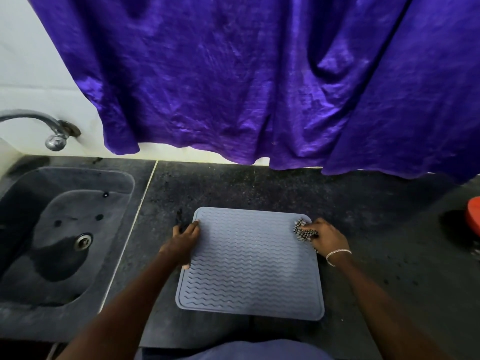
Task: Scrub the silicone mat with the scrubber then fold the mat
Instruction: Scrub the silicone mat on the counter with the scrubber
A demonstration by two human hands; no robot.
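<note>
Between the hands: silicone mat point(250, 263) flat on the counter point(259, 188)
Left hand point(185, 242): fingers straight, pressing the mat's left edge
Right hand point(328, 239): curled round the scrubber point(302, 229) at the mat's far-right corner

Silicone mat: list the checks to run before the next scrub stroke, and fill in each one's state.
1. Silicone mat lies flat on the counter: ok.
2. Left hand presses the mat's left edge to steady it: ok.
3. Right hand grips the scrubber: ok.
4. Scrubber sits on the mat, at its far right corner: ok.
5. Mat wet or soapy enough: cannot tell.
6. No fold begun before scrubbing is done: ok.
</note>
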